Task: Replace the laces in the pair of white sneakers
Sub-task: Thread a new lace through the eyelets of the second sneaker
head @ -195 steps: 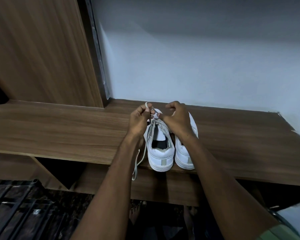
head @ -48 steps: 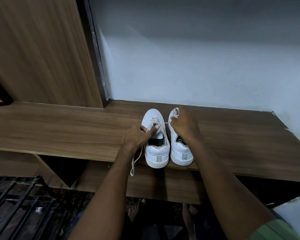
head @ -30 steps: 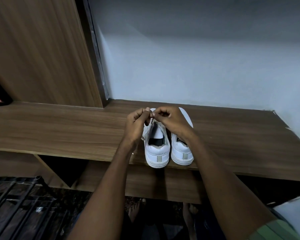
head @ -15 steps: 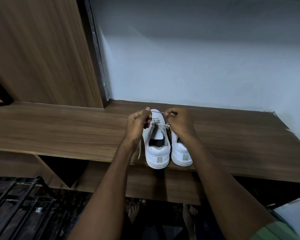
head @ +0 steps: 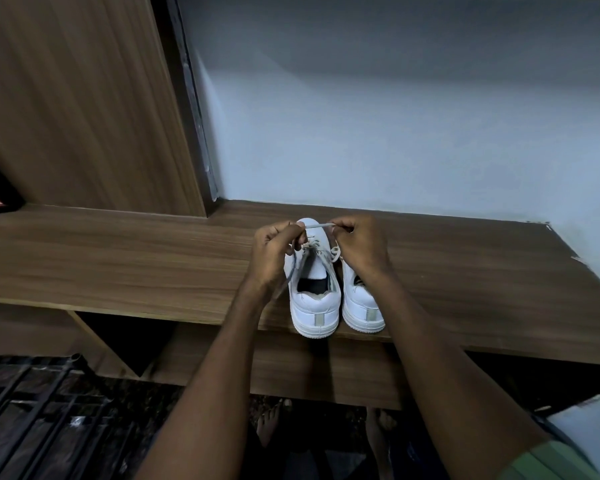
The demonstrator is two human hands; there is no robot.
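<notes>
Since half a second ago the two hands have drawn slightly further apart over the left sneaker, and the stretch of lace between them now runs taut and nearly level above its toe; the shoes themselves have not shifted.

Nearest, at 6 o'clock, bare feet (head: 272,424) stand on the dark floor, with a black metal rack (head: 32,403) at 7 o'clock and a green sleeve (head: 551,462) at 5 o'clock. Both forearms reach up from there toward the middle of the view.

Just below centre, at the front edge of the wooden shelf (head: 118,265), the pair of white sneakers stands heels toward the camera, side by side and touching. The left sneaker (head: 314,306) shows its dark opening and loosened lacing; the right sneaker (head: 362,308) is partly covered by the right wrist.

The left hand (head: 274,251) has its fingers curled, pinching the lace (head: 317,225) between thumb and forefinger; a loose strand hangs down past the shoe's left side. The right hand (head: 359,245) is likewise curled, gripping the other end of that taut stretch with its fingertips.

Farther off, at 10 o'clock, a tall wooden panel (head: 84,98) rises from the shelf, and a pale wall (head: 395,116) fills 12 to 2 o'clock.
</notes>
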